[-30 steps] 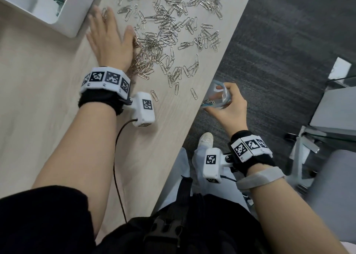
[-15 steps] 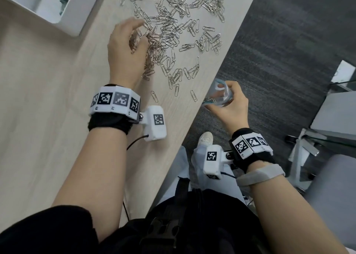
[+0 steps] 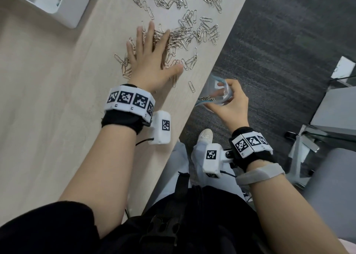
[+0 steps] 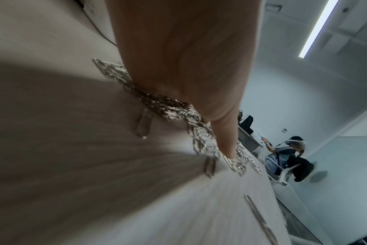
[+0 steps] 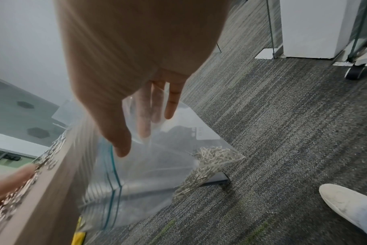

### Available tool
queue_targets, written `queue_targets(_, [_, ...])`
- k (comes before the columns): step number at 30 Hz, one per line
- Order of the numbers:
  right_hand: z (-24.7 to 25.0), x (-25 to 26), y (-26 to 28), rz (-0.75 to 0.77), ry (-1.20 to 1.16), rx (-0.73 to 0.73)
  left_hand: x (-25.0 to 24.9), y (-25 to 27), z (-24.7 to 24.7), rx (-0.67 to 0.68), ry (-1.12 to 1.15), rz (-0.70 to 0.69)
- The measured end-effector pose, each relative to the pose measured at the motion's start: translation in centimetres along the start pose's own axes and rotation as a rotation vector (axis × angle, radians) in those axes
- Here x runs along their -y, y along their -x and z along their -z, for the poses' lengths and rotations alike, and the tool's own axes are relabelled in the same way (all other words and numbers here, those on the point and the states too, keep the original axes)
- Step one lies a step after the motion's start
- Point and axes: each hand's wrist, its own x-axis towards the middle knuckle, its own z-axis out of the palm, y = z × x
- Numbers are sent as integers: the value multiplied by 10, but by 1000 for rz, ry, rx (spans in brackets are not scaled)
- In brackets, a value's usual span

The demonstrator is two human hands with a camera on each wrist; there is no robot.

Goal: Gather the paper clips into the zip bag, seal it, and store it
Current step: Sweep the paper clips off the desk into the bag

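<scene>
Silver paper clips [image 3: 190, 34] lie scattered over the light wooden table [image 3: 48, 99] near its right edge. My left hand [image 3: 152, 61] lies flat on a heap of them, fingers straight and spread; in the left wrist view clips [image 4: 168, 107] bunch under the palm [image 4: 178, 58]. My right hand [image 3: 229, 103] holds a clear zip bag [image 3: 217, 93] just off the table edge, its mouth open toward the table. The bag [image 5: 149, 165] has a blue zip line and holds a pile of clips [image 5: 207, 164] at the bottom; thumb and fingers [image 5: 144, 107] pinch its rim.
A white storage box [image 3: 75, 7] stands at the table's far left. Dark carpet [image 3: 279, 41] lies below the edge, with one stray clip [image 5: 270, 211] on it. My white shoe [image 3: 205, 136] is under the bag. A grey chair [image 3: 337, 176] and glass panels stand at the right.
My left hand, curled over the clips half a second ago, has flattened and slid nearer the table edge, dragging clips toward the bag. The right hand keeps the bag at the edge.
</scene>
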Motion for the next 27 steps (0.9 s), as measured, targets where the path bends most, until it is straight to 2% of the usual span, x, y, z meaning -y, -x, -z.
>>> queue_targets(4, [2, -2, 8, 1, -19, 2, -3, 16, -7, -32, 5, -42])
queue_targets(9, [1, -4, 14, 4, -34, -6, -16, 25, -8, -211, 89, -38])
queue_targets(11, [1, -4, 15, 5, -25, -6, -26, 18, -8, -212, 24, -82])
queue_targets(16, [3, -4, 17, 17, -32, -3, -42, 1, -11, -65, -50, -139])
queue_targets(21, [6, -4, 21, 34, -49, -14, -31, 17, -13, -231, 69, -172])
queue_targets(27, [4, -2, 25, 50, -37, -9, -12, 41, -17, -292, 146, -180])
